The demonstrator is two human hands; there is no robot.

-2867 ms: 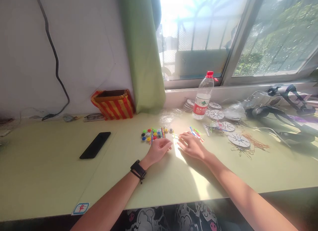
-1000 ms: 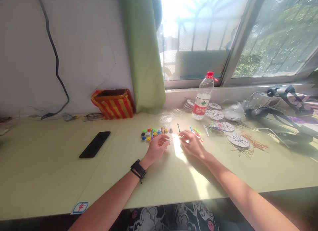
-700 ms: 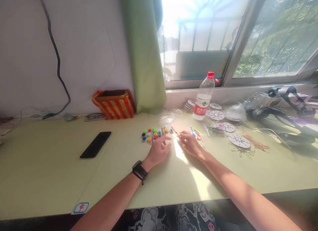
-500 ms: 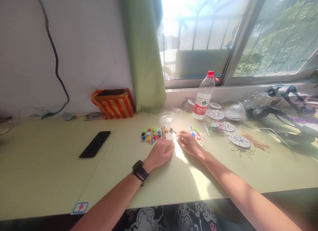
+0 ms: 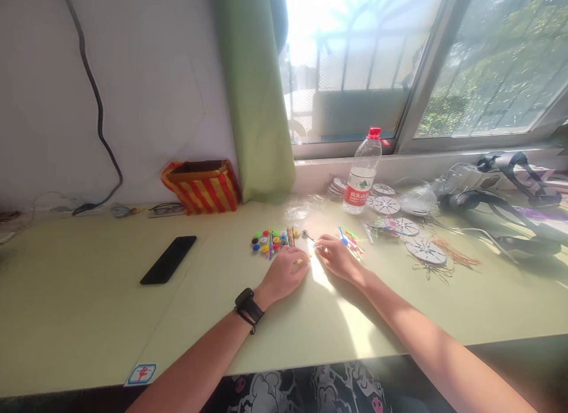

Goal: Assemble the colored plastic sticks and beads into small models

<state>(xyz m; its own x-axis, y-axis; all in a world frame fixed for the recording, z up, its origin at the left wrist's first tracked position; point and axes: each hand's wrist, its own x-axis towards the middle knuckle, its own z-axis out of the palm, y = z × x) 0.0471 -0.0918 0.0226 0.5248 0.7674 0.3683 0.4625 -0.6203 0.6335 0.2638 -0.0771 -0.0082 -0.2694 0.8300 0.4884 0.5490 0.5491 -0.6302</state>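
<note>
My left hand [image 5: 287, 274], with a black watch [image 5: 249, 306] at its wrist, rests on the table with its fingers curled around a small yellow piece [image 5: 300, 261]. Close by on the right, my right hand [image 5: 338, 257] is closed in a pinch; glare hides whatever its fingertips hold. Several coloured round caps [image 5: 256, 247] and bundles of coloured thin strips [image 5: 290, 236] lie just beyond my left hand. A small grey round piece with a dark stem [image 5: 305, 233] sits past the gap between my hands. Beside my right hand are blue, red and green thin pieces [image 5: 345, 241].
A water bottle [image 5: 360, 179] stands by the window. White slotted discs [image 5: 425, 251], orange threads [image 5: 459, 256] and black straps [image 5: 483, 209] lie at the right. A black phone [image 5: 168, 260] and a striped box [image 5: 204, 188] are on the left.
A small yellow piece now shows at my left fingers. My right fingertips have drawn slightly down and back. Both hands stay close together; the view has shifted a little.
</note>
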